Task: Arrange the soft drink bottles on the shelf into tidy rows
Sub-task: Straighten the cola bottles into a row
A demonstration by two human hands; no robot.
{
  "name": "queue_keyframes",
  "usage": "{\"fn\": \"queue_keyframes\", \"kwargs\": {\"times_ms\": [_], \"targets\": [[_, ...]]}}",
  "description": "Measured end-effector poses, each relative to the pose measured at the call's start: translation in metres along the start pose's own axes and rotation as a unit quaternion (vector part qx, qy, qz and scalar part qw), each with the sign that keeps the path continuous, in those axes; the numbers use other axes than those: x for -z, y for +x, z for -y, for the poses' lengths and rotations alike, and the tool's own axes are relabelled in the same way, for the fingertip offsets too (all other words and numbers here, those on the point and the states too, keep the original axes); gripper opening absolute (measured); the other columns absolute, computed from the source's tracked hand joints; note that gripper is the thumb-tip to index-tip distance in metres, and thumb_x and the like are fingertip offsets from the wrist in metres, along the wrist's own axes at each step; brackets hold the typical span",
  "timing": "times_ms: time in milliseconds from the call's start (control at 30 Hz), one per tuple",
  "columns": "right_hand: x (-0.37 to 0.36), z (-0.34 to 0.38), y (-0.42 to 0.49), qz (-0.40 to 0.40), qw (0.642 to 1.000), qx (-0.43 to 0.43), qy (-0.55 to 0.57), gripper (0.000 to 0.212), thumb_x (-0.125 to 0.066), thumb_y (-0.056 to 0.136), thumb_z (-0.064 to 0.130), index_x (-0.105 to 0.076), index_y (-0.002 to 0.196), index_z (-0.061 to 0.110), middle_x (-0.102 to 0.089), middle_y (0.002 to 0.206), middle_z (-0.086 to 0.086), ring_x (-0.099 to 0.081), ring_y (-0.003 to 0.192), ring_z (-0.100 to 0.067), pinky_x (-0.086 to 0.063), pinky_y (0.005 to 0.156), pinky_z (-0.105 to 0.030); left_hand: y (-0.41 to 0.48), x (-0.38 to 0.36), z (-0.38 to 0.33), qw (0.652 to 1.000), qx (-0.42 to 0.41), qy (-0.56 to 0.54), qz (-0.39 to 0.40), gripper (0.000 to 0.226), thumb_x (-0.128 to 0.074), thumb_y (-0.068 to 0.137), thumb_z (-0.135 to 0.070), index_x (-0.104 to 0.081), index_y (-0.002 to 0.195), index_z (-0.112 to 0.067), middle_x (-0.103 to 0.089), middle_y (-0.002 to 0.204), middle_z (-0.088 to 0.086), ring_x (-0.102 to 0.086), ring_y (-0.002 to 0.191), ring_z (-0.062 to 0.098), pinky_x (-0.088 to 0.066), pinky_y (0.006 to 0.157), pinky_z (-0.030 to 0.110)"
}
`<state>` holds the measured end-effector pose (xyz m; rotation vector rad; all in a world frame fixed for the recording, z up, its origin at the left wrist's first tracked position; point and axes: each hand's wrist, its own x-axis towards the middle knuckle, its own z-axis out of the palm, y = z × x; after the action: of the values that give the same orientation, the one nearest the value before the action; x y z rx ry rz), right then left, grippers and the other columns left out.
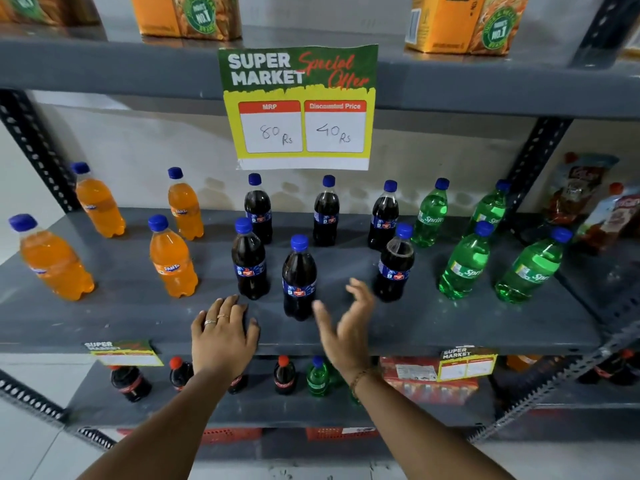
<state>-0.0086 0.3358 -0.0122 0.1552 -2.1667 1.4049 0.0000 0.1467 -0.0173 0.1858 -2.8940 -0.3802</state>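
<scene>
On the grey shelf stand several orange Fanta bottles at the left, several dark cola bottles in the middle and several green Sprite bottles at the right, all upright with blue caps. One cola bottle stands forward of the others, near the shelf's front. My left hand lies flat on the shelf's front edge, just left of that bottle. My right hand is open, fingers spread, just right of it and not touching it. Neither hand holds anything.
A "Super Market Special Offer" price sign hangs from the upper shelf edge above the colas. Orange juice cartons stand on the top shelf. Snack packs sit at the right. The lower shelf holds red-capped cola bottles and red cartons.
</scene>
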Motion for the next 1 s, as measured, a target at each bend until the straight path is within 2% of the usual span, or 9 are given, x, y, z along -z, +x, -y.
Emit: {"fn": "queue_keyframes", "kwargs": {"times_ms": [100,200,333,433,667,767,867,933,1000], "targets": [[-0.025,0.008,0.004,0.104,0.993,-0.053,-0.018,0.085,-0.067,0.069,0.056,-0.027,0.13,0.011,-0.037,0.132,-0.014,-0.039,0.123,-0.02,-0.035,0.104,-0.022,0.0,0.0,0.004,1.0,-0.009,0.006,0.003,0.072,-0.012,0.079,-0.05,-0.054,0.121,-0.012,-0.047,0.142,0.008,-0.033,0.136,0.028,-0.021,0.11,0.048],[-0.035,0.011,0.014,0.104,0.988,-0.117,-0.016,0.074,-0.079,0.064,0.04,-0.036,0.12,0.019,-0.052,0.121,-0.008,-0.054,0.109,-0.021,-0.051,0.091,-0.039,0.0,-0.001,0.006,1.0,-0.015,0.009,0.006,0.071,-0.012,0.08,-0.051,-0.054,0.122,-0.012,-0.047,0.141,0.009,-0.034,0.135,0.028,-0.022,0.11,0.049],[-0.031,0.012,0.021,0.058,0.988,-0.144,0.005,0.058,-0.078,0.07,0.025,-0.043,0.116,0.019,-0.059,0.114,-0.005,-0.058,0.102,-0.019,-0.05,0.084,-0.031,0.001,-0.004,0.009,1.0,-0.023,0.011,0.004,0.064,-0.018,0.082,-0.048,-0.058,0.117,-0.011,-0.053,0.137,0.01,-0.04,0.132,0.03,-0.027,0.107,0.052],[-0.023,0.011,0.033,0.017,0.986,-0.163,0.024,0.054,-0.075,0.073,0.017,-0.043,0.117,0.015,-0.06,0.112,-0.007,-0.059,0.101,-0.025,-0.048,0.079,-0.033,0.001,-0.004,0.01,0.999,-0.029,0.019,-0.004,0.059,-0.022,0.083,-0.044,-0.061,0.112,-0.011,-0.057,0.131,0.011,-0.046,0.127,0.031,-0.033,0.104,0.053],[-0.018,0.009,0.044,0.022,0.984,-0.174,0.01,0.057,-0.069,0.078,0.009,-0.038,0.125,0.01,-0.055,0.123,-0.012,-0.054,0.108,-0.024,-0.04,0.084,-0.026,0.006,-0.001,0.011,0.999,-0.028,-0.003,0.014,0.068,-0.018,0.08,-0.051,-0.054,0.119,-0.009,-0.051,0.136,0.012,-0.038,0.131,0.031,-0.028,0.11,0.046],[-0.021,0.008,0.039,0.009,0.985,-0.173,0.01,0.065,-0.07,0.078,0.009,-0.034,0.132,0.011,-0.051,0.129,-0.012,-0.051,0.117,-0.025,-0.039,0.089,-0.023,0.016,0.009,0.006,0.994,0.027,-0.098,0.034,0.066,-0.041,0.083,-0.056,-0.042,0.125,-0.005,-0.05,0.131,0.015,-0.038,0.126,0.032,-0.032,0.107,0.043],[-0.022,0.01,0.036,-0.008,0.984,-0.18,0.012,0.07,-0.073,0.075,0.007,-0.033,0.133,0.01,-0.046,0.132,-0.011,-0.047,0.119,-0.023,-0.035,0.091,-0.02,0.034,0.021,0.001,0.95,0.103,-0.29,0.049,0.083,-0.07,0.073,-0.049,-0.032,0.133,-0.006,-0.046,0.134,0.015,-0.04,0.126,0.032,-0.037,0.105,0.046],[-0.023,0.011,0.036,-0.01,0.983,-0.181,0.007,0.068,-0.073,0.074,0.004,-0.036,0.131,0.009,-0.047,0.131,-0.012,-0.047,0.12,-0.024,-0.035,0.092,-0.021,0.046,0.028,-0.002,0.917,0.115,-0.377,0.059,0.087,-0.078,0.069,-0.039,-0.03,0.136,-0.008,-0.045,0.138,0.013,-0.041,0.127,0.029,-0.038,0.105,0.045],[-0.023,0.012,0.037,-0.011,0.983,-0.181,0.002,0.064,-0.073,0.074,0.004,-0.04,0.128,0.009,-0.051,0.127,-0.012,-0.049,0.118,-0.024,-0.035,0.09,-0.021,0.052,0.031,-0.006,0.911,0.103,-0.395,0.062,0.076,-0.078,0.071,-0.029,-0.037,0.133,-0.011,-0.05,0.135,0.011,-0.045,0.124,0.029,-0.038,0.101,0.04]]}}
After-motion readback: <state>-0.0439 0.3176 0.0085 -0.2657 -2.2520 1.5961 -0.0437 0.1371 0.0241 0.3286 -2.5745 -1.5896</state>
